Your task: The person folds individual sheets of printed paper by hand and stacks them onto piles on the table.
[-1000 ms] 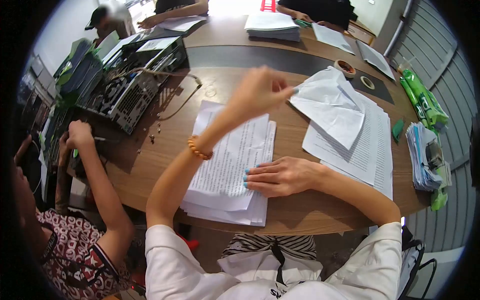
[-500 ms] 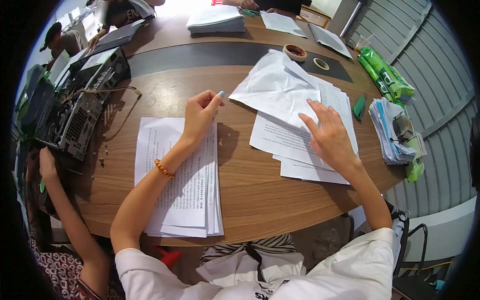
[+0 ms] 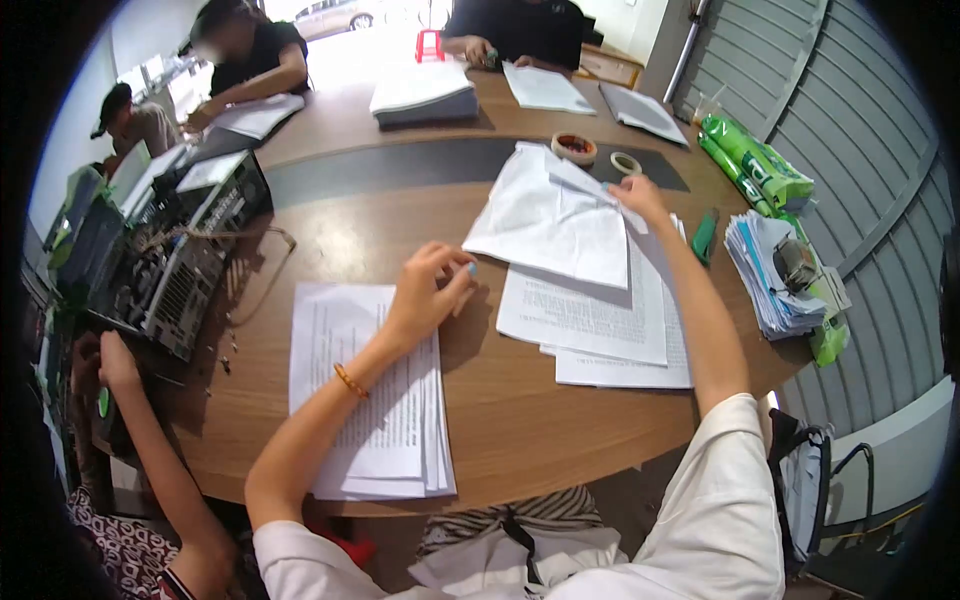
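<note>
Wooden table [image 3: 530,430], right hand [image 3: 640,195] now farther forward at creased paper [image 3: 560,225], grip unclear, left hand [image 3: 430,290] loosely open

My right hand [image 3: 638,193], first flat on the left stack [image 3: 412,455], then spread above the printed sheets [image 3: 590,318], now reaches the crumpled sheet's [image 3: 555,222] far edge, perhaps gripping it. My left hand [image 3: 430,288] goes from raised blur to loosely curled fingers.

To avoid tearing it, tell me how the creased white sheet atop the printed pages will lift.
The creased white sheet is probably floppy, given its wrinkles and folds. It looks thin, so likely light; the printed pages beneath might slide along.
</note>
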